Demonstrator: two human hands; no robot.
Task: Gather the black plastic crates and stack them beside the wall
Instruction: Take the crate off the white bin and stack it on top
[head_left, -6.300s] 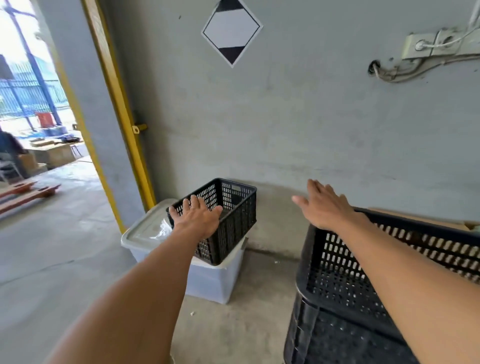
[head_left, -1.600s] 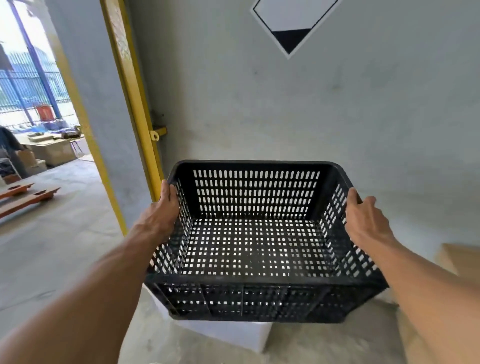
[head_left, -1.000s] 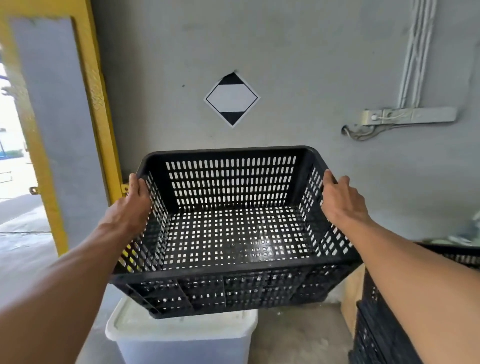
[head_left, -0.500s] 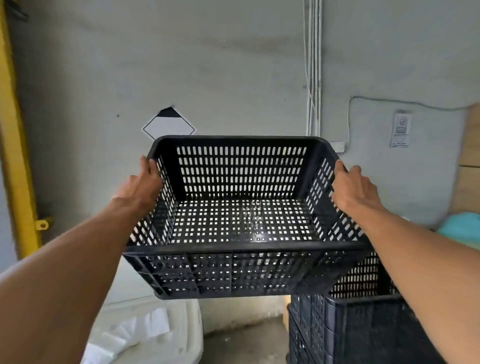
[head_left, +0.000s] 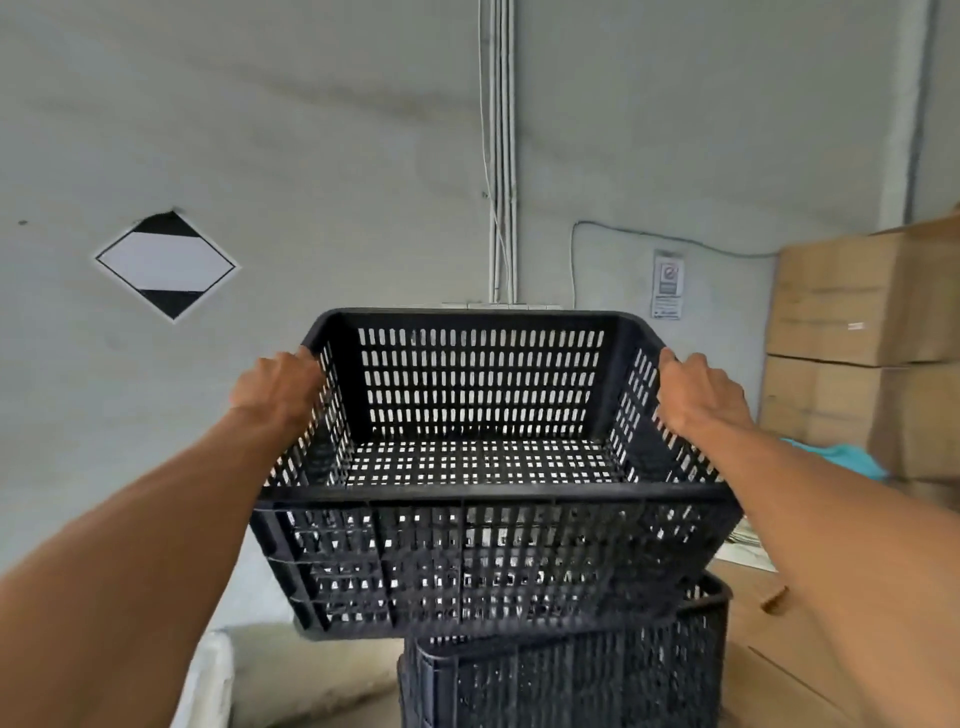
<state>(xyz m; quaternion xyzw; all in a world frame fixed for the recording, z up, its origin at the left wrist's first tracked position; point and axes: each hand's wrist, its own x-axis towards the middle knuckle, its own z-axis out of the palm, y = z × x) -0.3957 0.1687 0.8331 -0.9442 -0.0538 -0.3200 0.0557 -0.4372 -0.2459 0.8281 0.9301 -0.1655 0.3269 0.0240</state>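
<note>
I hold an empty black slotted plastic crate (head_left: 483, 561) in the air in front of me. My left hand (head_left: 278, 387) grips its left rim and my right hand (head_left: 696, 392) grips its right rim. Below it and a little to the right stands a stack of black crates (head_left: 566, 680) next to the grey wall (head_left: 363, 130). The held crate hangs above the stack's top rim and hides most of that rim; whether they touch I cannot tell.
A white lidded bin's edge (head_left: 205, 675) shows at the lower left. Stacked cardboard boxes (head_left: 857, 332) stand at the right, with flat cardboard (head_left: 769, 654) and a teal cloth (head_left: 836, 457) beside the stack. A diamond sign (head_left: 166, 265) and cable conduits (head_left: 501, 156) are on the wall.
I lifted the crate off the white bin and have carried it to the right. It now hangs over the stack of black crates, and the yellow door frame has left the view.
</note>
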